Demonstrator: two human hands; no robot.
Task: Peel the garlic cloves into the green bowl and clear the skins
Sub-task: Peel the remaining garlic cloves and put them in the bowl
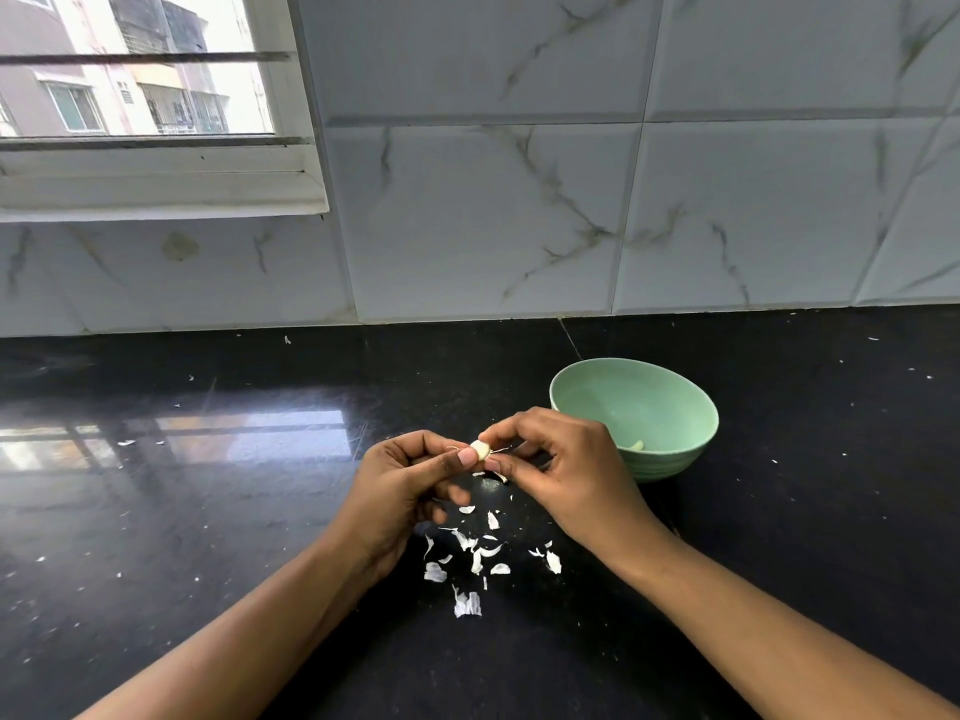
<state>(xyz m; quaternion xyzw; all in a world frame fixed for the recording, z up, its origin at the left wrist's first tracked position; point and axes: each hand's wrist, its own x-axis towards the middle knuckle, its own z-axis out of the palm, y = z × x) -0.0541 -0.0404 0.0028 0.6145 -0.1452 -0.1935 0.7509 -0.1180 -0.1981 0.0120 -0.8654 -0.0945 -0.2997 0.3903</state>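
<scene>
Pale clove [480,450] pinched by left hand [402,491] and right hand [558,470]; one peeled in green bowl [675,462], skins [475,556] uncleared.

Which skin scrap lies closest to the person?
The large ragged skin scrap, lying alone on the counter, nearer the camera than the other skins.

No readable text, no labels, brands, numbers or signs anywhere in view
</scene>
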